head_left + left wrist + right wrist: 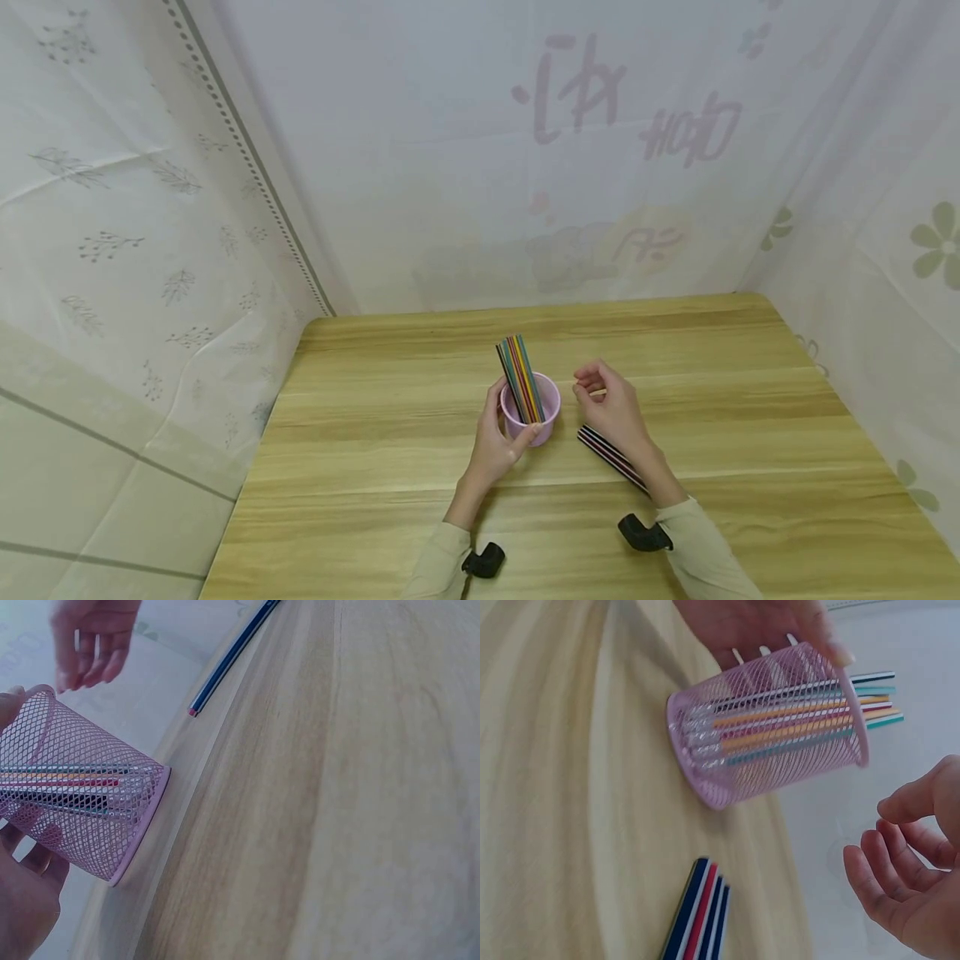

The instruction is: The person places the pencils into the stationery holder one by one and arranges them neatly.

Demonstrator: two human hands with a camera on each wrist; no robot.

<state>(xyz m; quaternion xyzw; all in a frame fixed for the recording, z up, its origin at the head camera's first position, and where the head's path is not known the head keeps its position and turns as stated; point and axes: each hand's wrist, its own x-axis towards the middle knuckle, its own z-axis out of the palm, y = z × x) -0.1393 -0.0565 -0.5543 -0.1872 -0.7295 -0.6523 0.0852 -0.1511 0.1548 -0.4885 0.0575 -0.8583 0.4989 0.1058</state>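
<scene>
My left hand (491, 442) grips a pink mesh pen cup (769, 739), its thumb at the rim and fingers round the far side. Inside lean several thin coloured pencils (521, 375), their tops sticking out above the rim. The cup's base is down at the tabletop in both wrist views. To the right of the cup, my right hand (615, 408) hovers with loosely bent fingers (889, 881) and holds nothing. Below it lies a small bunch of dark striped pencils (609, 457), one of them red in the right wrist view.
The wooden table (360, 467) carries the cup and the loose pencils. Patterned white curtains (450, 167) enclose its back and both sides. A black strap piece (643, 533) sits at the right wrist, another black piece (486, 560) at the left.
</scene>
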